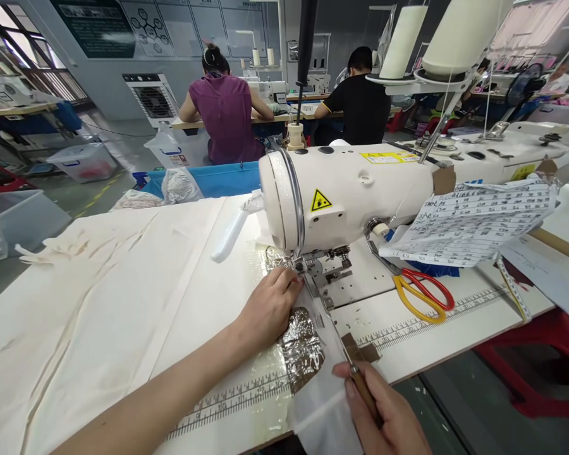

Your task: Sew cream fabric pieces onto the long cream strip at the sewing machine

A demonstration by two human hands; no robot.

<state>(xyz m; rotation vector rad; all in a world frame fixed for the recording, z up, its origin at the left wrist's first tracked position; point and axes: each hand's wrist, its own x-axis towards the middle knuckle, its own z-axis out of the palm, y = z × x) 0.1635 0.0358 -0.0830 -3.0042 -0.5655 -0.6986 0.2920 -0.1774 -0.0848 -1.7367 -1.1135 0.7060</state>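
My left hand (268, 306) lies on a piece of shiny sequinned fabric (301, 347) with clear film over it, its fingers curled and pressed down right beside the presser foot (308, 266) of the white sewing machine (355, 189). My right hand (384, 414) is closed around the wooden handle of a thin metal pointed tool (339, 341), whose tip reaches toward the presser foot. A strip of white fabric (322, 404) runs from the foot toward me and over the table's front edge.
Large cream cloth (90, 303) covers the table's left side. Scissors with red and yellow handles (422, 294) lie right of the needle plate, under a handwritten paper sheet (474, 221). Thread cones (459, 31) stand behind the machine. Two people sit with their backs turned at far tables.
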